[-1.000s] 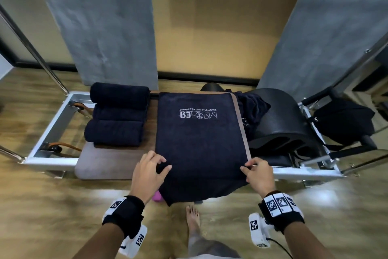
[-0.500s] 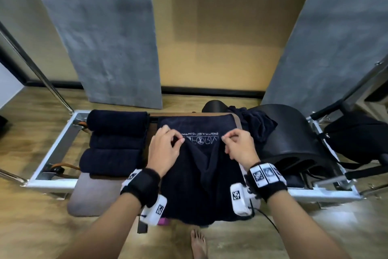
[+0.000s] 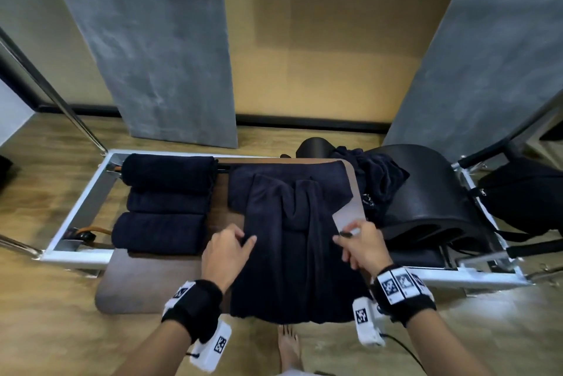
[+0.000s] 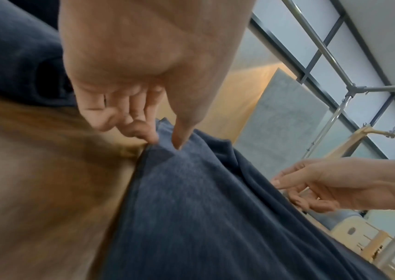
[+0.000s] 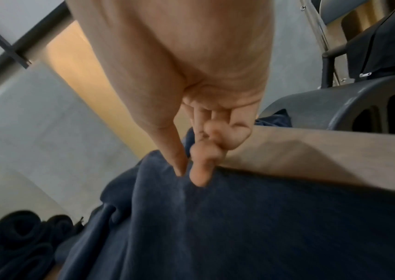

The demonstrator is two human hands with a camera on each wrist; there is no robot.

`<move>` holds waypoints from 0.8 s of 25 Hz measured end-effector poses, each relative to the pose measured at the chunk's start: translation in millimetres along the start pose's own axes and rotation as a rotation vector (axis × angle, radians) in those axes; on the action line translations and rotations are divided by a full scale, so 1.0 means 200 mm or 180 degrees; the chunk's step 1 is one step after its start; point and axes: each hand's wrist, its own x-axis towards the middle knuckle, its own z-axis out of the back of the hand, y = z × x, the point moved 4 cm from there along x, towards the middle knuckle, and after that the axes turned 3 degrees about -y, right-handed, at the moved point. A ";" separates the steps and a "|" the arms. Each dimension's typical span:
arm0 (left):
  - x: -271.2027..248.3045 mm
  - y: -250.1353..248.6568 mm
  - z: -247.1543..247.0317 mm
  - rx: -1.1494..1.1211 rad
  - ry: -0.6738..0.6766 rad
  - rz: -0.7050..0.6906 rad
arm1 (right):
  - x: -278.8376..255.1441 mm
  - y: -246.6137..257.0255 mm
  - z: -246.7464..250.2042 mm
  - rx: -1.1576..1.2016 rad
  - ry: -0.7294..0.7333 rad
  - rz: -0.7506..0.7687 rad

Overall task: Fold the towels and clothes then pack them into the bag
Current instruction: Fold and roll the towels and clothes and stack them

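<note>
The towel (image 3: 292, 241) lies rumpled on the pad (image 3: 146, 281), its near end hanging over the edge between the two hands. The left hand (image 3: 225, 253) pinches its left edge between thumb and fingertips; the right hand (image 3: 362, 247) pinches its right edge likewise.

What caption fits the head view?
Both hands, left hand and right hand, pinch the dark towel's side edges mid-fold.

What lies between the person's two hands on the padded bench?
The dark navy towel spans the whole stretch, rumpled into ridges; the left hand and right hand each pinch one side edge. The head view shows this best.
</note>
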 end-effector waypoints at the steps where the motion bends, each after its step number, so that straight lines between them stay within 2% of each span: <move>1: -0.05 0.03 -0.02 0.0120 0.0165 0.0008 | -0.03 -0.07 -0.01 -0.0247 0.0092 -0.0045; 4: -0.13 0.03 -0.03 0.0071 0.0310 -0.0034 | -0.11 -0.17 -0.06 -0.0475 0.0239 -0.0205; 6: -0.14 0.03 0.01 -0.0182 0.0030 0.0087 | -0.13 -0.15 -0.05 0.0154 0.0054 -0.0341; 9: -0.12 0.02 0.09 -0.1484 -0.0302 0.0284 | -0.19 -0.06 0.02 0.1575 -0.0251 -0.0238; 11: -0.12 0.01 0.12 -0.2257 -0.0134 0.0296 | -0.24 -0.03 0.06 0.1988 -0.0141 0.0034; 12: -0.14 0.00 0.11 -0.2308 0.0057 0.0156 | -0.28 -0.04 0.06 0.1894 -0.0045 0.0184; 14: -0.22 0.03 0.08 -0.1765 0.0244 -0.0257 | -0.36 -0.07 0.04 0.1220 -0.0085 0.0547; 17: -0.41 0.07 0.05 -0.0660 0.0060 -0.1176 | -0.48 -0.14 0.01 -0.0093 -0.0488 0.1155; 20: -0.55 0.10 0.03 0.0374 0.0380 -0.1491 | -0.56 -0.20 -0.03 -0.0765 -0.0427 0.1423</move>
